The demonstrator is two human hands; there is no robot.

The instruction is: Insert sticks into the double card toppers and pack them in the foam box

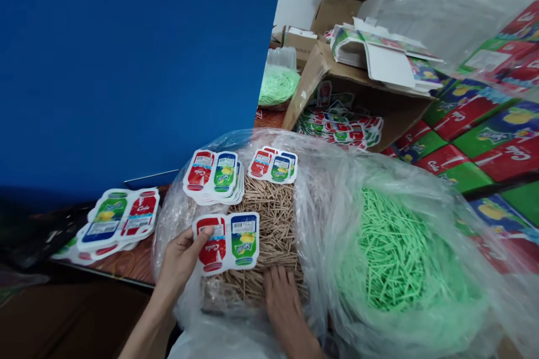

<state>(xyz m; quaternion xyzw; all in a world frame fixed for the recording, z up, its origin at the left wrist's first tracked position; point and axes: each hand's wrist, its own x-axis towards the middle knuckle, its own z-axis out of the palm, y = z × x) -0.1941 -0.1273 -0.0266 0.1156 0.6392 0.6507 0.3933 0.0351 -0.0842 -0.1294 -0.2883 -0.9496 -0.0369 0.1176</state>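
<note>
My left hand (182, 255) pinches the left edge of a printed card (227, 242) shaped like two jars, one red with "Cola", one blue and green with "Sprite". The card is held over a bag of short brown paper sticks (273, 219). Into these sticks presses my right hand (281, 297), fingers bent down and fingertips buried, so what they grip is hidden. A stack of like cards (213, 176) lies at the bag's far left, and a smaller stack (273, 165) rests on the sticks' far end.
Right of the brown sticks stands a clear bag of green sticks (393, 252). More cards (118, 219) lie on the table at left. Behind, a cardboard box (309, 81) holds many cards. Printed boxes (455, 165) are stacked at right; a blue panel (135, 67) blocks the far left.
</note>
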